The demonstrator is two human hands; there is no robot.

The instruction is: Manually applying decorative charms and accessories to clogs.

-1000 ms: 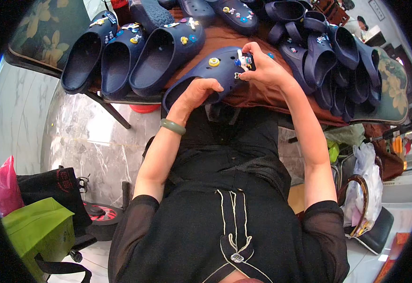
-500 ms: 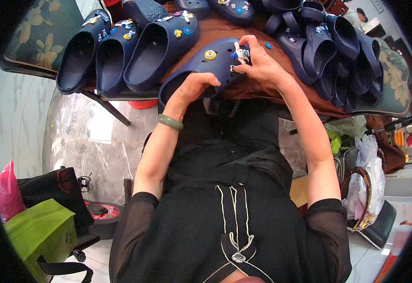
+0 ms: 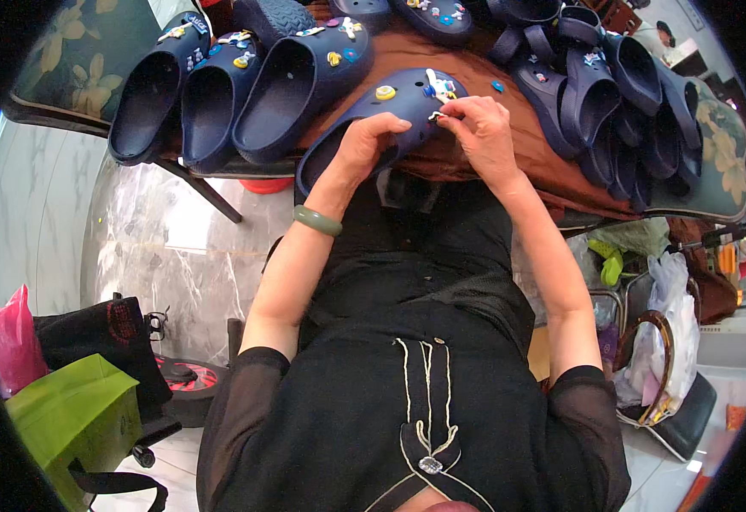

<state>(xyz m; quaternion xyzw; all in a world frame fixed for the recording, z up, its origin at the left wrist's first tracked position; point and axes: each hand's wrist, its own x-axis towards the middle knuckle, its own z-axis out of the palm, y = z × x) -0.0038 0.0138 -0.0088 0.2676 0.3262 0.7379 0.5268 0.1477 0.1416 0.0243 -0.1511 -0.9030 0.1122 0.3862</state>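
Observation:
A navy blue clog (image 3: 339,136) lies before me on the brown cloth, its toe pointing away to the right. My left hand (image 3: 368,148) grips it at the opening, thumb over the top and the other fingers mostly hidden inside. With thumb and forefinger, my right hand (image 3: 484,136) pinches a small black-and-white charm (image 3: 435,116) at the upper's right side. Just beyond those fingertips sits a white figure charm (image 3: 438,86), partly covered by them. A round yellow-and-white charm (image 3: 385,92) is on the upper nearer my left hand.
Several decorated navy clogs (image 3: 298,94) stand at the left, and more strapped clogs (image 3: 590,94) crowd the right. A loose blue charm (image 3: 498,86) lies on the brown cloth (image 3: 509,115). Flower-patterned chairs (image 3: 78,64) flank it. A green bag (image 3: 74,418) stands lower left.
My right hand has come down off the white figure charm and now pinches the small charm below it. My left hand still holds the clog; the whole view has shifted slightly.

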